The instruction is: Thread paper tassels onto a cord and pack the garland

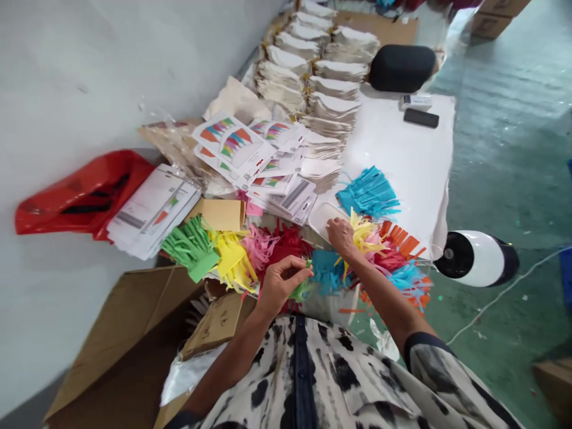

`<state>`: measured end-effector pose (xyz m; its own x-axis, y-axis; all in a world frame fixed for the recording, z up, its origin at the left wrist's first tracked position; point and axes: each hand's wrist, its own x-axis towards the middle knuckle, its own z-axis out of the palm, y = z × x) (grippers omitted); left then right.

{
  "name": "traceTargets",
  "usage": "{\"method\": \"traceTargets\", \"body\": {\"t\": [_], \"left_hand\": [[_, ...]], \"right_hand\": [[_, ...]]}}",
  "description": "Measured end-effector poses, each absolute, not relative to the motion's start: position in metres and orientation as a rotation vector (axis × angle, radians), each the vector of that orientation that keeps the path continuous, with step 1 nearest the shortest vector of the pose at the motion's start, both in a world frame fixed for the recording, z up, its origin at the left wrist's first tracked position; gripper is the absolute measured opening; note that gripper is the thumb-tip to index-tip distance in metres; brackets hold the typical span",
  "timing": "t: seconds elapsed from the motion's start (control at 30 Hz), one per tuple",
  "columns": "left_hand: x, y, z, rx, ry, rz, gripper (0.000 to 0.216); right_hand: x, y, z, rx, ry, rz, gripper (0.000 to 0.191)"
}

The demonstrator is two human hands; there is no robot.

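My left hand (282, 281) is closed in a pinch, with a small green tip showing at the fingertips. Green fringed paper (302, 291) hangs just beneath that hand. At the edge of a shallow white tray (322, 215), my right hand (341, 235) has its fingers bent down; what they hold, if anything, is hidden. Close around my hands lie fringed paper bundles: blue (328, 271), yellow (364, 235), dark red (288, 244), pink (259, 245), another yellow (233, 257) and green (193, 245). A bright blue bundle (370, 193) rests beyond the tray.
Printed cards (236, 149) and rows of white stacks (335, 89) cover the table's far side. A red plastic bag (84, 193) and an open cardboard box (120, 333) are at left. A black phone (420, 118) lies right; a white-and-black device (485, 258) stands beyond the table edge.
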<state>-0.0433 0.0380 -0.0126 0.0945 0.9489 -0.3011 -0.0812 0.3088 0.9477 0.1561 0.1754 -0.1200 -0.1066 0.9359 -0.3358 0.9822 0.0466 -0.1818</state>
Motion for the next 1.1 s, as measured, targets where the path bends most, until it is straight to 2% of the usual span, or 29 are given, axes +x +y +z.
{"method": "traceTargets", "body": {"t": [0.2, 0.37, 0.47, 0.53, 0.6, 0.67, 0.77, 0.9, 1.03, 1.1], "left_hand": [[-0.038, 0.045, -0.015, 0.646, 1.284, 1.005, 0.03], [-0.034, 0.05, -0.019, 0.563, 1.256, 1.067, 0.037], [-0.032, 0.049, -0.022, 0.593, 1.245, 1.053, 0.031], [-0.03, 0.047, -0.024, 0.618, 1.241, 1.062, 0.027], [-0.03, 0.044, -0.024, 0.642, 1.242, 1.072, 0.026], [-0.029, 0.041, -0.023, 0.672, 1.253, 1.078, 0.026], [-0.029, 0.038, -0.019, 0.767, 1.304, 1.102, 0.025], [-0.026, 0.032, -0.009, 0.908, 1.362, 1.185, 0.025], [-0.021, 0.026, 0.003, 0.996, 1.38, 1.27, 0.028], [-0.02, 0.023, 0.008, 1.019, 1.391, 1.284, 0.028]], "right_hand": [[0.157, 0.181, -0.145, 2.034, 2.139, -0.584, 0.03], [0.169, 0.177, -0.138, 2.106, 2.138, -0.602, 0.032], [0.176, 0.171, -0.127, 2.223, 2.212, -0.659, 0.031], [0.178, 0.162, -0.117, 2.374, 2.304, -0.936, 0.031], [0.177, 0.148, -0.104, 2.479, 2.312, -1.468, 0.033], [0.172, 0.128, -0.087, 2.437, 2.18, -2.027, 0.036], [0.162, 0.097, -0.056, 2.283, 1.975, -2.546, 0.036], [0.15, 0.065, -0.022, 2.196, 1.944, -2.828, 0.033], [0.144, 0.049, -0.009, 2.248, 2.118, -2.777, 0.022], [0.143, 0.045, -0.007, 2.258, 2.149, -2.75, 0.022]]}}
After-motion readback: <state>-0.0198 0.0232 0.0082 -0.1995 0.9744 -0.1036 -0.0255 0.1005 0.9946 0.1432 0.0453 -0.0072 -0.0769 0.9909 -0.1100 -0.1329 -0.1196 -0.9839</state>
